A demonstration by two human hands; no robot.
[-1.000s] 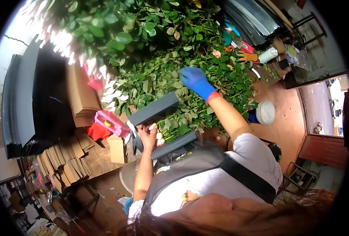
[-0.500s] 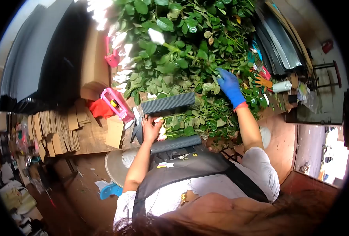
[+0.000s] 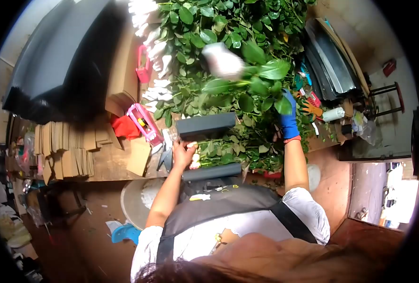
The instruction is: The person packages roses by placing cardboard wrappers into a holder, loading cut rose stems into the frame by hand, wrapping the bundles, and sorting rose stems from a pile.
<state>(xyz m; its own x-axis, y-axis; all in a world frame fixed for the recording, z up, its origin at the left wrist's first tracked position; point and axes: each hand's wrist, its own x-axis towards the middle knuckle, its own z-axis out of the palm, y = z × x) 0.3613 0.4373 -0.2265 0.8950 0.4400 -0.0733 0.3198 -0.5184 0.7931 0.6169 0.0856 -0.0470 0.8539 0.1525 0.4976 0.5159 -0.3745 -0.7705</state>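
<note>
My right hand [image 3: 288,115], in a blue glove, is closed around the lower stem of a rose [image 3: 223,61]. The rose's pale pink-white head is blurred and points left above the leaves. My bare left hand [image 3: 183,154] is at the heads of a small row of roses [image 3: 228,153] on the table, fingers curled against the pale buds. These roses lie between a dark grey corrugated strip [image 3: 205,124] behind and another grey strip [image 3: 212,171] in front. Scissors [image 3: 165,158] lie just left of my left hand.
A large heap of leafy roses [image 3: 204,23] fills the back, white heads leftward. At left are a pink tape dispenser [image 3: 144,124], cardboard pieces [image 3: 67,148], a red cloth [image 3: 125,127] and dark sheets [image 3: 60,56]. At right are an orange glove [image 3: 312,109] and stacked sheets [image 3: 330,56].
My right hand has moved slightly right and toward me, drawing a rose up from the heap. The rose's head has swung nearer. My left hand stays at the rose heads.
</note>
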